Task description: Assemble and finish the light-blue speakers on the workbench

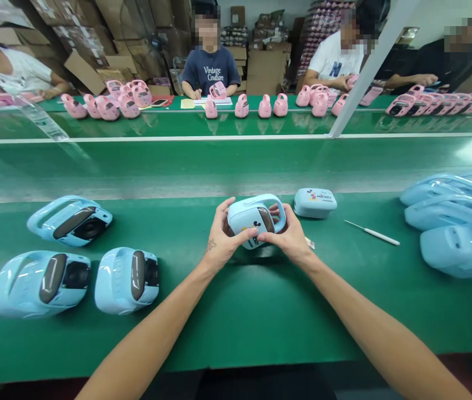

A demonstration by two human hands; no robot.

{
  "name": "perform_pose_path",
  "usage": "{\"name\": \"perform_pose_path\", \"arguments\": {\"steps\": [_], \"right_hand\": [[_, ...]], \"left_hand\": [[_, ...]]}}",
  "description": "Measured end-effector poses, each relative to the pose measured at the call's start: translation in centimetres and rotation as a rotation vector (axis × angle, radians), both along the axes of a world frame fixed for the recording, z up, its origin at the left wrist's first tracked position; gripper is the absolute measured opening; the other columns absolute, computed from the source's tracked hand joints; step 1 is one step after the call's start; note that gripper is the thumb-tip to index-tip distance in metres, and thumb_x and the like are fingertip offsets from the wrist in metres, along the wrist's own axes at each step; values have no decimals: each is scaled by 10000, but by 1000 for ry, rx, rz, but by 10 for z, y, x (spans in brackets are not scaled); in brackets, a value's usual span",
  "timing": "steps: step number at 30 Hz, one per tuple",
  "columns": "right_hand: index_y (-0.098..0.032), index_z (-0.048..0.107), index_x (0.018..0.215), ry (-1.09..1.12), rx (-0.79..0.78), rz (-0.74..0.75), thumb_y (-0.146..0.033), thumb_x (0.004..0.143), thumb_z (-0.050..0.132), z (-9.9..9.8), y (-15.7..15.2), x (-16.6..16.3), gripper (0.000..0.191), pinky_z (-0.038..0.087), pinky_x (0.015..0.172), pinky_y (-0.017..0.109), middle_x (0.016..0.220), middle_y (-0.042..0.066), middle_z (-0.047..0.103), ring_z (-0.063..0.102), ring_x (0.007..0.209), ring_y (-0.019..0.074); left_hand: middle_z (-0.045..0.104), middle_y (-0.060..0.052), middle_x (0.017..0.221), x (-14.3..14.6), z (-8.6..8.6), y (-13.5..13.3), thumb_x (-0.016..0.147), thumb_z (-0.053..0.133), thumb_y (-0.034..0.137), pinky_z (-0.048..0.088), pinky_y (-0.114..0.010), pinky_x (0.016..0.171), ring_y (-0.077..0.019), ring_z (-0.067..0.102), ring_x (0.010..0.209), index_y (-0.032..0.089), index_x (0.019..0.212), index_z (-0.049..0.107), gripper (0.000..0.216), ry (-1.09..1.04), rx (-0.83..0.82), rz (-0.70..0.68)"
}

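Between both hands I hold a light blue handled case (242, 214) with a dark glossy panel and a Mickey print, tilted just over the green table. My left hand (224, 236) wraps its left side, the thumb across the printed face. My right hand (289, 236) grips the handle side, fingers partly hidden behind the handle, its thumb near the other thumb. Just beyond my right hand lies a small light blue box (315, 203) with a Mickey print. A thin white-handled pick (380, 236) rests to the right of it.
Blue housings with dark panels (125, 280) stand on the left of the green table (227, 328). Glossy blue shells (455, 247) are piled at the right. Across the raised ledge, several people sit by a row of pink handled units (265, 106). A pale post (369, 72) slants there.
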State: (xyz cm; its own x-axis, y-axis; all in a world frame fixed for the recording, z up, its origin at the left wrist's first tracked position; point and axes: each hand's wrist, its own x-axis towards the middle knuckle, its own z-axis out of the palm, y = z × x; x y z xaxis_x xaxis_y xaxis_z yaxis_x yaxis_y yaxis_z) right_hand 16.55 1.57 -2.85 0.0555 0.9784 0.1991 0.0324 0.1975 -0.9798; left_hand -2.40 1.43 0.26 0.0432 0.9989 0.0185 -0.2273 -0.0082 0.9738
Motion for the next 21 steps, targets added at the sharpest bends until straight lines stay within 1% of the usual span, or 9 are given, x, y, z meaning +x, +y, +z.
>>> {"name": "perform_pose_path", "arguments": {"steps": [2,4,6,8,10,12,16,18,21], "right_hand": [[-278,573,1221,-69,80,-22,-645,662,931,-4,-14,-8,758,595,840,435,1126,56,660,675,977,265],[-276,583,1318,-167,232,13,-646,799,823,-4,-30,-10,681,582,845,448,1156,76,644,654,1001,278],[-267,619,1336,-245,396,55,-642,861,752,0,-42,-9,619,575,878,485,1183,101,617,634,1056,310],[-259,664,1304,-306,502,52,-618,874,742,4,-49,-8,566,570,903,519,1192,119,589,615,1093,336],[-261,685,1301,-351,539,39,-577,871,763,8,-52,-7,539,572,889,524,1178,122,573,607,1083,338],[-269,691,1315,-370,555,38,-546,861,789,10,-53,-7,541,575,870,517,1161,118,568,603,1065,331],[-264,713,1271,-387,591,27,-526,864,789,12,-55,-7,489,577,831,504,1131,114,567,598,1039,321],[-257,718,1246,-399,602,20,-524,874,777,12,-55,-7,463,577,819,502,1118,114,568,599,1031,319],[-252,715,1236,-417,608,15,-538,873,775,12,-54,-7,466,579,816,507,1107,112,569,603,1024,317]], "left_hand": [[726,-7,1110,-2,-5,0,577,988,377,561,-310,887,-217,710,1016,283,1360,583,887,-172,-109,-45],[761,-11,1081,-3,-6,-1,590,958,412,574,-332,876,-234,721,996,262,1276,646,769,-336,-222,-90],[788,-30,1068,-3,-5,-3,595,930,447,589,-370,901,-265,737,1007,228,1161,699,649,-460,-311,-130],[805,-46,1016,-2,-5,-6,594,917,457,594,-395,935,-283,750,999,198,1067,726,572,-531,-371,-171],[812,-45,959,-2,-4,-8,595,914,441,594,-392,944,-272,759,954,184,1049,738,551,-574,-403,-204],[820,-46,959,-1,-5,-9,604,909,419,587,-383,954,-266,763,951,176,1110,741,586,-603,-420,-231],[832,-88,1071,-2,-7,-9,618,891,428,565,-406,1009,-318,756,1098,153,1235,724,695,-621,-438,-287],[833,-100,1072,-2,-9,-9,613,890,436,564,-408,1009,-329,752,1116,136,1241,727,715,-615,-448,-299],[835,-91,1034,-2,-10,-8,600,898,425,566,-395,991,-310,763,1057,133,1212,742,696,-625,-468,-289]]}}
